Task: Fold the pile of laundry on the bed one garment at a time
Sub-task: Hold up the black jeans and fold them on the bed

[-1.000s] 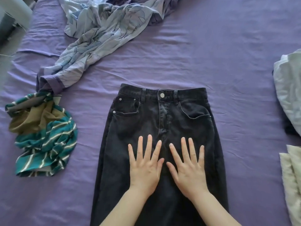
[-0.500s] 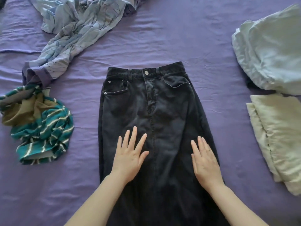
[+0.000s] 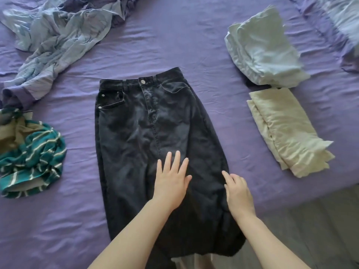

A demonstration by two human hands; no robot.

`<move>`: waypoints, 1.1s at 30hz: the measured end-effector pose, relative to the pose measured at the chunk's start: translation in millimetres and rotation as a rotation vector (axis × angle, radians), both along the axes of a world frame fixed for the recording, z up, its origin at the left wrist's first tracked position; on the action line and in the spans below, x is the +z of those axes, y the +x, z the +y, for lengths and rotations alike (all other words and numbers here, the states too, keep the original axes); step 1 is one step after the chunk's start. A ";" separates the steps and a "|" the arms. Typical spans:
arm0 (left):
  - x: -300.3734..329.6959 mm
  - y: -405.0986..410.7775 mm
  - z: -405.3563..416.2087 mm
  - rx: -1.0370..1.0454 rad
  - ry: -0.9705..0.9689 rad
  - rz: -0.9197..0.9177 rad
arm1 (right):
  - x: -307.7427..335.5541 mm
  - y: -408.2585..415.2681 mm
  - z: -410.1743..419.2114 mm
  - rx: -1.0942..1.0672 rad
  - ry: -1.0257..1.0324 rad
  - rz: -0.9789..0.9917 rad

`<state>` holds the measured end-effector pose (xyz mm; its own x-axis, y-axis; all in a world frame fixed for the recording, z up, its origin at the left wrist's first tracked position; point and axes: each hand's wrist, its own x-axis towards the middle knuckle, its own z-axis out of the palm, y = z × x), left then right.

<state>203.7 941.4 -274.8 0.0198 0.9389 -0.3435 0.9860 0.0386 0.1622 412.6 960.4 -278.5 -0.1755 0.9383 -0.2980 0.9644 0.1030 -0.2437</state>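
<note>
A black denim skirt (image 3: 147,129) lies flat on the purple bed (image 3: 194,45), waistband away from me, hem hanging over the near edge. My left hand (image 3: 171,181) rests flat on the skirt's middle with fingers spread. My right hand (image 3: 238,193) lies at the skirt's right edge, fingers fairly straight and touching the cloth. Unfolded laundry lies to the left: a pale blue patterned garment (image 3: 58,35) and a crumpled teal striped garment (image 3: 33,158).
At the right lie two folded pieces, a light blue one (image 3: 266,51) and a cream one (image 3: 285,129). Another patterned blue fabric (image 3: 342,20) fills the far right corner. The bed's edge and grey floor (image 3: 310,220) show at the lower right.
The view has swung right and the skirt now sits at a slant. My left hand has slid rightward onto the skirt's centre; my right hand stays at the right edge.
</note>
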 end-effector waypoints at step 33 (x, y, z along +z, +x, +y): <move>-6.2 -60.5 373.4 0.382 0.129 0.053 | -45.9 -80.7 183.2 -0.264 0.360 0.261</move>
<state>143.2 1314.8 -281.0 -0.3538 0.9106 -0.2138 0.9116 0.3868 0.1388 332.0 1143.6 -324.4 0.0561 0.9957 0.0738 0.8805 -0.0145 -0.4738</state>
